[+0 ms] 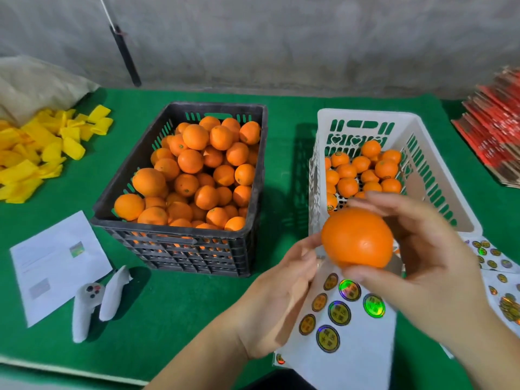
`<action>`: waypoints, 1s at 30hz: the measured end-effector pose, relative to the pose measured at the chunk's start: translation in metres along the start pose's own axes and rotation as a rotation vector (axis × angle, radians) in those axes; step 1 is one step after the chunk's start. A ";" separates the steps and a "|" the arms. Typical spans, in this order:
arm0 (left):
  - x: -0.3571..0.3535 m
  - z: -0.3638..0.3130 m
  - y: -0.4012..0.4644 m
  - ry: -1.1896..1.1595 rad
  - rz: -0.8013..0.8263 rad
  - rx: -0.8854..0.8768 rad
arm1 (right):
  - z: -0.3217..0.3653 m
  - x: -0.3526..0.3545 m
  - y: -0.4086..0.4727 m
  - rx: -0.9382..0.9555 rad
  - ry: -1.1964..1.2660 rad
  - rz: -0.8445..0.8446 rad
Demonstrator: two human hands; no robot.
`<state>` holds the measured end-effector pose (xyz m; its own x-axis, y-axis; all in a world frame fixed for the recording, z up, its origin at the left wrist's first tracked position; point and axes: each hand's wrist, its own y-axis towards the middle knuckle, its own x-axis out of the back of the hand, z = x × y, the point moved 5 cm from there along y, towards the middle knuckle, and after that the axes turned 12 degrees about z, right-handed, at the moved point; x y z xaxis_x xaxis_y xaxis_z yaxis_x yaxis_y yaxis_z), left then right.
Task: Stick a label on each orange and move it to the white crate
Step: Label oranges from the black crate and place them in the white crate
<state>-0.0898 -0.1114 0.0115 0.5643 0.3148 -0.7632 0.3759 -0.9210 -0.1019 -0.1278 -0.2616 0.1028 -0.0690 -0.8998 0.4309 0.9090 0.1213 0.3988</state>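
An orange (357,237) is held above the sticker sheet (346,333), at 6 o'clock of the white crate (394,119), the right hand (422,257) with fingers curled around it. The left hand (278,302), fingers loosely extended, touches the sheet's edge. The black crate (180,249) of oranges sits at 9 o'clock on the green tabletop (168,319).
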 end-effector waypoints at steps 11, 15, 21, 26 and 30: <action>0.013 -0.017 -0.006 0.254 -0.073 -0.086 | -0.015 0.001 -0.001 -0.051 0.036 0.045; 0.021 -0.023 -0.008 0.453 -0.121 -0.102 | -0.017 0.015 0.008 -0.008 0.044 0.019; 0.033 -0.059 -0.003 0.764 -0.136 -0.178 | -0.068 0.064 0.035 -0.444 -0.435 -0.050; 0.056 -0.092 0.012 0.805 -0.136 -0.192 | -0.092 -0.008 0.021 -0.572 0.416 0.189; 0.104 -0.137 0.022 1.107 -0.204 -0.135 | -0.102 -0.030 0.009 -0.541 0.506 -0.062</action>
<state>0.0771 -0.0672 0.0174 0.7981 0.5481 0.2503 0.5740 -0.8179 -0.0390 -0.0754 -0.2759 0.0112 -0.0475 -0.9972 -0.0574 0.9941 -0.0416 -0.1000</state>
